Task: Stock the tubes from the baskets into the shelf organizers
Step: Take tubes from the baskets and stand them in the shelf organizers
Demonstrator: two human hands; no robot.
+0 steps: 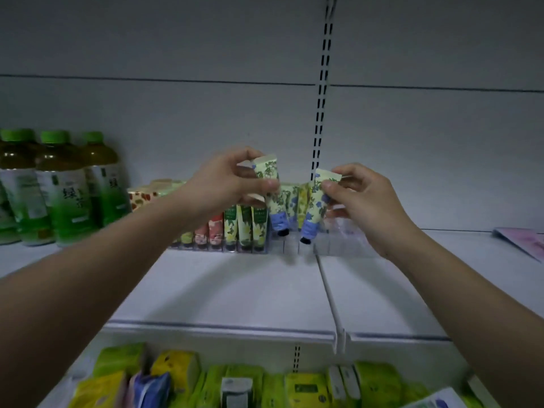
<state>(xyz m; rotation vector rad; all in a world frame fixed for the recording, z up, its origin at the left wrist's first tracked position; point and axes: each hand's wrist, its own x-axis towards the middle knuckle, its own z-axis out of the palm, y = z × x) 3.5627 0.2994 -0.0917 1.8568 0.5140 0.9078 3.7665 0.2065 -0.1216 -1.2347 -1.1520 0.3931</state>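
My left hand (pixel 228 179) pinches a pale yellow floral tube with a blue band and black cap (pixel 272 198), cap down, above the clear shelf organizer (pixel 332 245). My right hand (pixel 360 198) grips a matching tube (pixel 316 207), tilted, its cap just over an organizer slot. Several tubes (pixel 235 228) in red, pink and green designs stand cap down in the organizer's left slots. Further tubes stand behind the held ones. The organizer's right slots look bare. No basket is in view.
Green-capped tea bottles (pixel 63 187) stand at the left of the white shelf (pixel 223 287). A spotted box (pixel 141 197) sits behind my left wrist. A pink packet (pixel 521 241) lies at the right edge. Yellow and green packs (pixel 306 387) fill the lower shelf.
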